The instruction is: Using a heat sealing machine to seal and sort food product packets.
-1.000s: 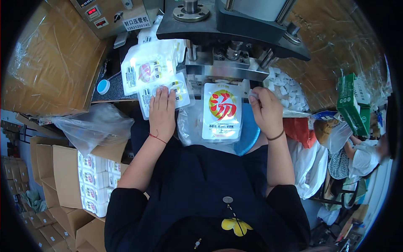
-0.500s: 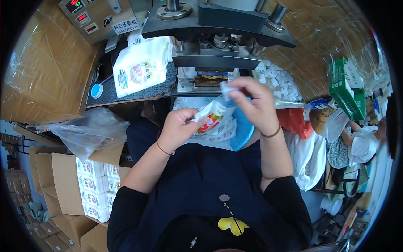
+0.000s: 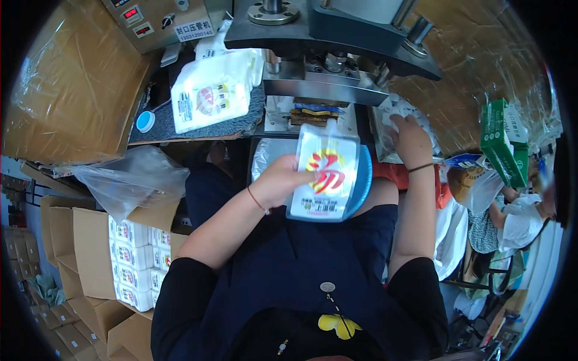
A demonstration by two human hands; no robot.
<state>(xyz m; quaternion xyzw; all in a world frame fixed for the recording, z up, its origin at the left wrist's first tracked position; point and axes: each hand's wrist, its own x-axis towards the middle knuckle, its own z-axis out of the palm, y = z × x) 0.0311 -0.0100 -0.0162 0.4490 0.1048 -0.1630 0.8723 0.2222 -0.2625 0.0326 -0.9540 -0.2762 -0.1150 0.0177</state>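
Observation:
A white printed pouch (image 3: 330, 191) with a yellow and red design is gripped at its left side by my left hand (image 3: 276, 182), thumb across its front. It stands nearly upright, and a small pale spout (image 3: 331, 125) shows at its top edge. My right hand (image 3: 413, 143) is at the pile of small white plastic spouts (image 3: 394, 107) on the right, its fingers curled down among them. What those fingertips hold, if anything, is hidden. Behind the pouch lies a blue basin (image 3: 365, 180), partly covered.
A metal press (image 3: 328, 89) stands ahead of me, with a control box (image 3: 158, 27) at its left. Flat pouches (image 3: 238, 90) and a blue-white round lid (image 3: 145, 121) lie on the left bench. An open carton (image 3: 96, 253) with packed goods stands lower left; a green box (image 3: 506, 141) is right.
My right hand has left the pouch's top and moved right to the spout pile. My left hand has turned the pouch, so its printed front now shows whole. The view has shifted slightly.

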